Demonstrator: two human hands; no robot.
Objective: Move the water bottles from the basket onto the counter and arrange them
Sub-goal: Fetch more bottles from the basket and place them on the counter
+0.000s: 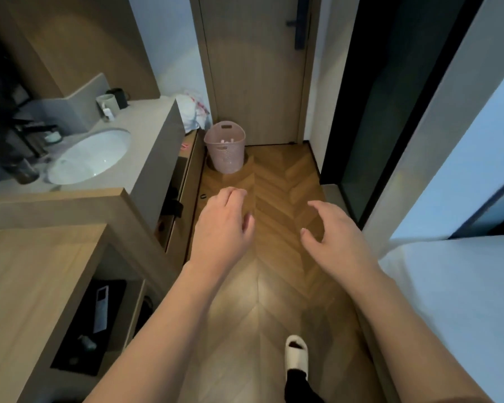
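A pink perforated basket point(225, 148) stands on the wooden floor at the far end of the passage, against the door. White bottle caps point(227, 141) show inside it; the bottles themselves are mostly hidden. The grey counter point(146, 123) with a white sink point(89, 155) runs along the left. My left hand point(223, 228) and my right hand point(336, 232) are stretched out in front of me over the floor, well short of the basket. Both hold nothing, fingers loosely spread and slightly curled.
On the counter's far end stand a white mug point(108, 102), a dark mug point(120, 97) and a small bottle. A white plastic bag point(194, 112) lies beside the counter. A wooden shelf unit point(41, 274) is at near left, a white bed point(460, 301) at right. My slippered foot point(295, 354) is below.
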